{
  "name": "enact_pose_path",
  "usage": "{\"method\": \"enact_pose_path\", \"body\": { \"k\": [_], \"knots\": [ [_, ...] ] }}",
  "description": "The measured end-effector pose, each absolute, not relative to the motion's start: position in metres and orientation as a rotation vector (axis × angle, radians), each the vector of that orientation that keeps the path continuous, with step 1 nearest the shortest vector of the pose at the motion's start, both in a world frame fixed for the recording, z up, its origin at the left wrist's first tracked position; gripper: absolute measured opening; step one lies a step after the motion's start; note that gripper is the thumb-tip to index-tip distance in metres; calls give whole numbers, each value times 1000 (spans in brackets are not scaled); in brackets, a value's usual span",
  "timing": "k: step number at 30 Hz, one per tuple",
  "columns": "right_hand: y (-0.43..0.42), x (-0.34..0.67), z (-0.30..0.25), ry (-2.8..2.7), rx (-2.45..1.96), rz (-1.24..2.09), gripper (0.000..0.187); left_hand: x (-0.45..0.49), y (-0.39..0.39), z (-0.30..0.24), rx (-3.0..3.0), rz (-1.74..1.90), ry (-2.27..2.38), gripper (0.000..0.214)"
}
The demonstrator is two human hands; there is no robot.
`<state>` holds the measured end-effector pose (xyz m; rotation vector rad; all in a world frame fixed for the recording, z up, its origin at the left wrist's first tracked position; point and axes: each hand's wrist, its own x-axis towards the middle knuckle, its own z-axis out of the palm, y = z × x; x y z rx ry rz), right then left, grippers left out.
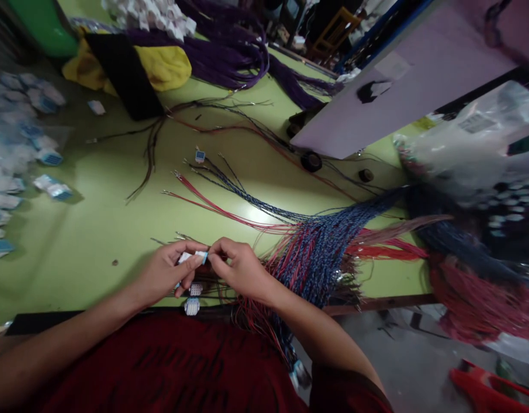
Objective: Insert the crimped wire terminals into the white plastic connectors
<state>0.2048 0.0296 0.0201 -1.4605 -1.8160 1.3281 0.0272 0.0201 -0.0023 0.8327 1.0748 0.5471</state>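
Note:
Near the table's front edge, my left hand (172,268) is closed around a small white-and-blue plug connector (199,256). My right hand (232,264) pinches at the connector's right side; what lies between its thumb and finger looks like a thin wire, though it is too small to make out surely. Below my left hand are two more connectors (192,306), white with rows of holes. A large bundle of blue and red wires (320,246) fans out to the right of my hands, with several metal-tipped ends reaching left across the table.
Many bagged connectors (15,143) lie at the left. At the back are purple wires (230,51), a yellow cloth (165,66) and a black strip (124,74). A pale slanted panel (376,80) stands at the right, near tape rolls (311,161) and a plastic bag (475,137).

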Motion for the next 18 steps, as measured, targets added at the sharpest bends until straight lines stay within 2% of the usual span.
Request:
{"method": "enact_pose_path", "body": {
  "k": [4, 8, 11, 15, 17, 18],
  "knots": [
    [33, 205, 19, -1682, -1453, 1414, 11, 28, 22, -2, 770, 569, 1070, 48],
    [31, 202, 17, -1754, -1498, 1328, 14, 29, 22, -1, 778, 555, 1082, 50],
    [28, 200, 18, -1803, -1512, 1263, 14, 30, 20, 0, 826, 562, 1091, 46],
    [36, 214, 28, -1851, -1445, 1359, 17, 29, 20, 6, 805, 598, 1073, 38],
    [51, 231, 31, -1907, -1470, 1222, 19, 29, 21, 11, 727, 638, 1067, 36],
    [62, 240, 30, -1913, -1528, 1002, 18, 29, 22, 13, 684, 658, 1063, 35]
  ]
}}
